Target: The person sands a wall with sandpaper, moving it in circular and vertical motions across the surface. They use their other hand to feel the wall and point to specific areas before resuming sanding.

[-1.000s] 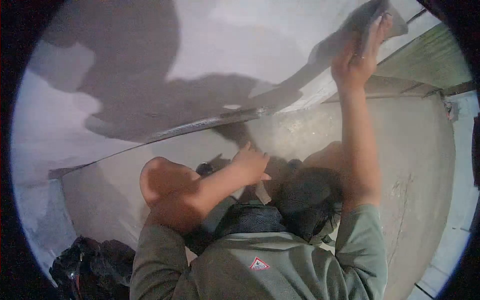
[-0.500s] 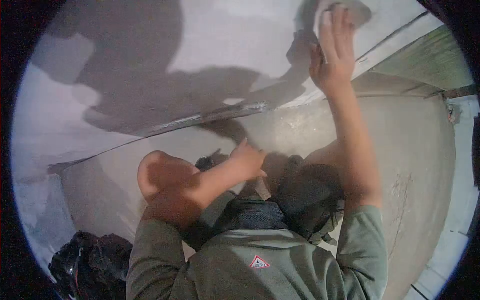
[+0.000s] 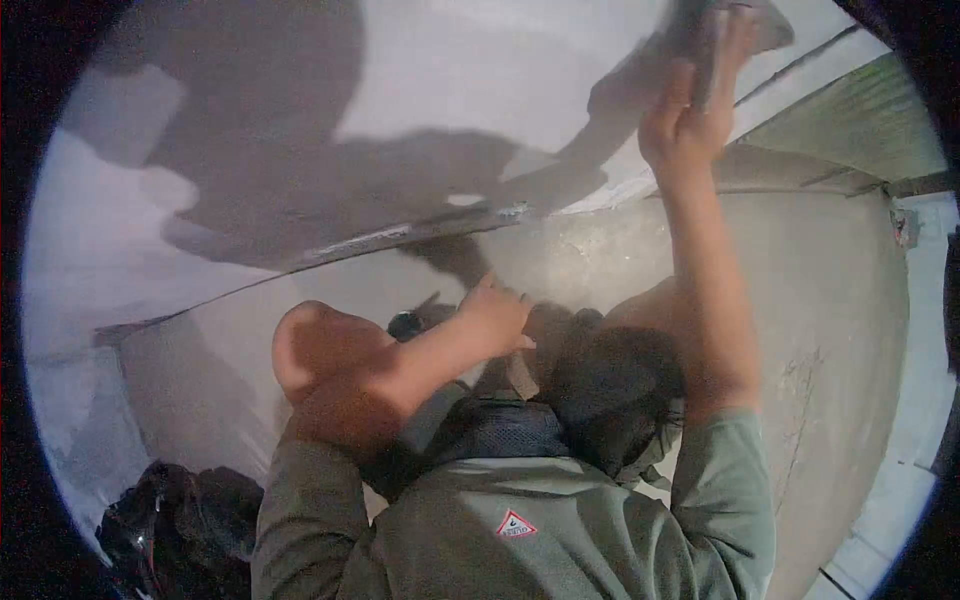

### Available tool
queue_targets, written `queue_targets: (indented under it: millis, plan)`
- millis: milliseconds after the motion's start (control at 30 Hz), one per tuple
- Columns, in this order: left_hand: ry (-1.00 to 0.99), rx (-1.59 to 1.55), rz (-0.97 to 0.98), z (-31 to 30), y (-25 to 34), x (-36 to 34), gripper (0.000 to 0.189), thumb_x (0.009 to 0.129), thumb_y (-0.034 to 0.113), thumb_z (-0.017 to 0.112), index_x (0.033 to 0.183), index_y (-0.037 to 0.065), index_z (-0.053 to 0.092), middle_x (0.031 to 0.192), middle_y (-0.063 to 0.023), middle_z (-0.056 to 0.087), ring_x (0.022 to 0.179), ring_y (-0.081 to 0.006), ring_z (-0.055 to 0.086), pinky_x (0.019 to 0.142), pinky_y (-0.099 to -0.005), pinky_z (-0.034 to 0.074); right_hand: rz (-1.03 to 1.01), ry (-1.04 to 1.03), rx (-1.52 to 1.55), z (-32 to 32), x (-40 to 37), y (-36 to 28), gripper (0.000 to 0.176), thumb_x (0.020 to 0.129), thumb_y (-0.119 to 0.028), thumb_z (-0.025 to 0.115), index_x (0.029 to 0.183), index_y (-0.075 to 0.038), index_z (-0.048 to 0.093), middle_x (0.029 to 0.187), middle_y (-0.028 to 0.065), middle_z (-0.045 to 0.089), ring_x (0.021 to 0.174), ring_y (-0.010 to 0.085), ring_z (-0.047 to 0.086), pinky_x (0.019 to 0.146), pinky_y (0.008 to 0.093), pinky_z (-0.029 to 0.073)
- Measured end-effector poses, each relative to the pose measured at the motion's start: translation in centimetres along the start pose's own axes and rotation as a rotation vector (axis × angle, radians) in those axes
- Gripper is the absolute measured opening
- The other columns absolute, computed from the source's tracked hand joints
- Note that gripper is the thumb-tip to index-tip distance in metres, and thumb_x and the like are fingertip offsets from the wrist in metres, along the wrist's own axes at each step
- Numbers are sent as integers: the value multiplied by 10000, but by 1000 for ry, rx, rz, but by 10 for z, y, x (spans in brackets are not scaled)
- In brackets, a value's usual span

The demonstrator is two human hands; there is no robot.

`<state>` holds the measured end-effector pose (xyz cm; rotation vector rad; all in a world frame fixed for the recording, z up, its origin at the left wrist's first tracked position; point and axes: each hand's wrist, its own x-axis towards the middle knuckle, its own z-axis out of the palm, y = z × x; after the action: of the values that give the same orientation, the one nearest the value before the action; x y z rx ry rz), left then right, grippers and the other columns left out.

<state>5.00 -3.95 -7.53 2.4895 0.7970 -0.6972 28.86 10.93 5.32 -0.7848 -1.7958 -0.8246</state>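
My right hand [image 3: 695, 115] is raised at the upper right, beside the pale wall [image 3: 450, 75]. Between its thumb and fingers is a thin, flat, greyish piece [image 3: 711, 75], seen almost edge-on; its exact kind cannot be made out. My left hand [image 3: 497, 318] is low in the middle, in front of my body, with its index finger pointing forward and the other fingers curled. From beneath it sticks out a tan, handle-like piece [image 3: 522, 377], whose other end is hidden by the hand.
My bent knee [image 3: 325, 350] is at the left of the grey floor [image 3: 840, 300]. A black crumpled bag-like thing [image 3: 185, 525] lies at the lower left. A rough seam [image 3: 380, 238] runs along the wall's base. A greenish panel [image 3: 850, 125] stands at the right.
My right hand has moved slightly right and turned from lying flat against the wall to edge-on, the flat piece staying in its grasp. My left hand has hardly moved.
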Motion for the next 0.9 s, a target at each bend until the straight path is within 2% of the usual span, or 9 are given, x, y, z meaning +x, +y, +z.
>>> queue_targets:
  millis: [67,133,200,333,533,667,733,800,900]
  plan:
    - [-3,-34,21,1,2,0,785,907,611,582,1388,-2,483,1242,-223,619,1222,-381,564,1173,-549,263,190,128,-45,8,3,-14,471,1028,-123,423,1469,42,428,1534,338,335,1434,511,307,1194,548,191]
    - [39,-47,53,10,-2,-1,767,904,608,588,1364,0,499,1236,-226,619,1216,-379,567,1172,-551,265,17,77,35,26,-10,-25,463,1007,-126,470,1441,35,471,1508,337,380,1428,501,331,1193,546,207]
    - [2,-21,42,9,-4,0,756,906,604,589,1356,3,504,1233,-226,620,1216,-378,567,1172,-550,265,85,-406,35,-2,-3,-54,448,984,-103,453,1410,21,509,1416,327,498,1414,467,380,1185,540,248]
    - [-57,-35,-1,-4,-3,-1,729,902,594,600,1330,9,519,1228,-226,621,1219,-373,567,1174,-544,266,48,89,2,5,2,0,478,1026,-172,435,1435,75,451,1482,351,403,1429,493,332,1197,540,198]
    - [-48,-90,-10,6,-6,5,721,894,578,621,1327,10,522,1234,-225,620,1215,-376,572,1177,-537,268,96,-221,176,9,-14,-46,630,787,-133,683,1403,-100,555,1481,168,505,1421,358,419,1178,521,300]
    - [-62,-39,-15,-2,-3,1,721,893,576,624,1326,9,523,1233,-229,620,1214,-380,572,1178,-540,266,16,-120,108,5,-7,-22,625,785,-134,684,1395,-91,552,1428,177,553,1403,348,445,1143,504,363]
    - [57,-72,19,2,-2,-1,722,890,580,627,1321,10,526,1227,-227,622,1208,-383,575,1175,-544,267,64,2,24,1,1,-2,484,1035,-139,409,1454,104,397,1525,367,320,1449,510,273,1189,553,201]
    - [34,-67,16,7,-4,0,724,890,582,625,1323,11,526,1226,-226,623,1208,-383,575,1173,-546,269,206,-22,15,-6,6,-23,572,862,-58,630,1417,8,509,1491,290,433,1422,446,376,1186,536,269]
    - [-20,-38,-4,4,-5,0,729,885,576,635,1333,11,527,1224,-209,635,1217,-372,571,1167,-534,278,68,-366,117,-1,-8,-53,598,826,-58,670,1407,-19,532,1495,255,448,1420,413,395,1176,502,310]
